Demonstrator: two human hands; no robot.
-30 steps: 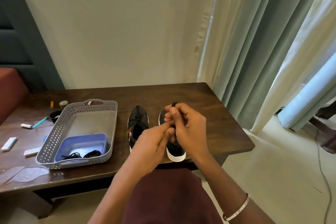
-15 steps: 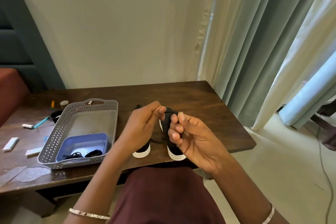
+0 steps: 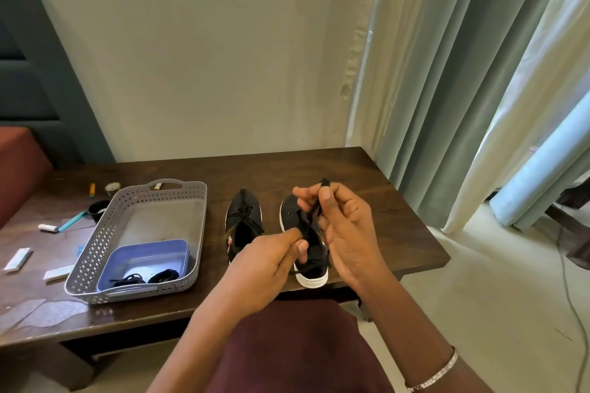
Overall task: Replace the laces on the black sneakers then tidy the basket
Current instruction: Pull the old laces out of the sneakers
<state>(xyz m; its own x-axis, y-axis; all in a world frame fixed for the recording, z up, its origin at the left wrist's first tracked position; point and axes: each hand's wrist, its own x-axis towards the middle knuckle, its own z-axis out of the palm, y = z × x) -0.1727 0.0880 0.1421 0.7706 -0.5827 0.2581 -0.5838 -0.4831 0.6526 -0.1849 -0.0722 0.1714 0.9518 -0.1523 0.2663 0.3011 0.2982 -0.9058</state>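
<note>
The grey perforated basket [image 3: 95, 246] sits on the left half of the dark wooden table [image 3: 367, 195], its near end close to the front edge. A blue tub [image 3: 147, 246] is tucked into that near end, and in the tub lie two small bundles of black laces [image 3: 143, 277]. To the right of the basket, across a narrow strip of wood, the two black sneakers stand side by side, toes toward the wall. The left sneaker [image 3: 244, 220] shows lacing across its top, and the right sneaker [image 3: 289, 214] has its white heel almost at the table's front edge. Over that shoe both hands work one black lace [image 3: 314, 207]. The right hand [image 3: 348, 233] pinches it near its tip between thumb and fingers, the end poking up above them. The left hand [image 3: 265, 265] pinches it lower down, just above the shoe's opening. Behind the sneakers brown tabletop runs back to the wall, and to their right it runs on to the table's right edge, with pale curtains [image 3: 447, 73] hanging near the far right corner. Left of the basket lie small odds: a teal pen [image 3: 71, 222], white slips [image 3: 17, 260] and a little black cup [image 3: 97, 210]. A thin cable [image 3: 571, 281] trails over the floor on the right.
</note>
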